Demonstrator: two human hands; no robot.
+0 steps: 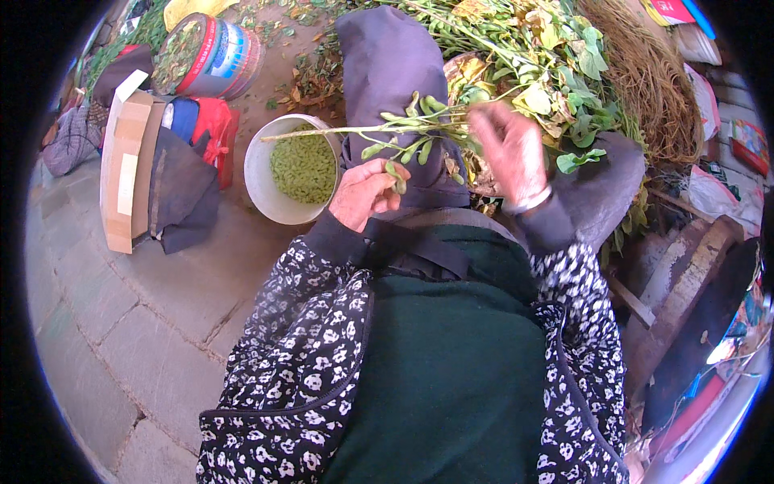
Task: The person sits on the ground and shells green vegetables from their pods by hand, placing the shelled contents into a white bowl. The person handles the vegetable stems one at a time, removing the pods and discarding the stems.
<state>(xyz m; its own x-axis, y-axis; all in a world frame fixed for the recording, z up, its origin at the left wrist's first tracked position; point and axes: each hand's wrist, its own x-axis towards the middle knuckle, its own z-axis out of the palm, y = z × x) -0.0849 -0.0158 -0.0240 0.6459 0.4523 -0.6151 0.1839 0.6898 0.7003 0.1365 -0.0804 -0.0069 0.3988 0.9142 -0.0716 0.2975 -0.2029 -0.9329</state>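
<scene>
My left hand (pixel 363 190) pinches a green bean pod (pixel 396 178) between thumb and fingers, just in front of my lap. Above it a plant stalk (pixel 351 129) with several green pods lies across my raised knee (pixel 396 60), its bare end reaching over a white bucket (pixel 257 175). Shelled green beans (pixel 302 166) cover the bucket's bottom. My right hand (pixel 511 151) is blurred by motion beside the leafy end of that stalk; whether its fingers grip anything cannot be made out. A large heap of bean plants (pixel 532 66), with green pods and yellowing leaves, spreads beyond my right hand.
A printed tub (pixel 211 57) full of leaf scraps is at the upper left, near a cardboard box (pixel 130 175) with dark cloth. Dry brown fibres (pixel 647 66) lie to the right. Lower right is a worn wooden piece (pixel 683 266). Stone paving (pixel 151 339) runs along the left.
</scene>
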